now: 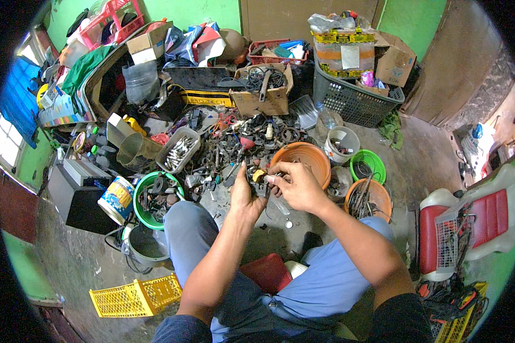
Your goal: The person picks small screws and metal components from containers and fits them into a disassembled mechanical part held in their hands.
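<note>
My left hand [245,194] is raised in front of my knees, its fingers curled around a small dark part [261,189]. A small yellow piece [258,174] shows just above that part, between my hands. My right hand [297,184] meets it from the right, thumb and fingertips pinched together at the dark part's edge; what they grip there is too small to tell. Beyond my hands, a wide heap of mixed dark small parts [223,143] spreads over the floor. A red cup-shaped piece [247,143] stands out in the heap.
Around the heap stand an orange basin [303,153], a white bucket [342,137], a green basin [377,158], another green basin [144,210] of parts and a clear tub [190,153] of white pieces. A yellow crate [126,300] lies left; a red-and-white seat [492,220] stands right.
</note>
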### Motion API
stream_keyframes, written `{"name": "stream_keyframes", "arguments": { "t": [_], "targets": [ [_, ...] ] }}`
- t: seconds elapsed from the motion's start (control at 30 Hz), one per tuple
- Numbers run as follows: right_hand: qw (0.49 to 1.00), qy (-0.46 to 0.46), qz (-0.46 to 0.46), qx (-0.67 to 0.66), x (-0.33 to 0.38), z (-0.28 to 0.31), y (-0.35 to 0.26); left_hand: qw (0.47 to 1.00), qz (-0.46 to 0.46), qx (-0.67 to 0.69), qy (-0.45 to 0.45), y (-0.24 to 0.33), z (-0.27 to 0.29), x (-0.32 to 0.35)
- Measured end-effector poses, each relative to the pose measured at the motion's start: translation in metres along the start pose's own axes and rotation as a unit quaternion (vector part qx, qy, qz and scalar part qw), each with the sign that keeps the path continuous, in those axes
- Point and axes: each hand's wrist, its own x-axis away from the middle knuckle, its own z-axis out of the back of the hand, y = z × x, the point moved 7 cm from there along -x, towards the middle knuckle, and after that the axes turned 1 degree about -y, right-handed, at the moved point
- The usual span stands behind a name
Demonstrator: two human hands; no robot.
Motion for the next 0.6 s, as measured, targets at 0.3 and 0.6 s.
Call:
{"name": "stream_keyframes", "arguments": {
  "t": [0.3,0.6],
  "targets": [
    [0.992,-0.051,-0.046,-0.109,0.0016,-0.0105,0.0039,1.0,0.014,-0.025,-0.01,0.0028,0.0048,0.0008],
    [0.979,-0.135,-0.006,-0.156,-0.005,-0.0074,0.0044,0.996,0.058,-0.033,0.05,0.003,-0.0022,0.0079]
  ]
}}
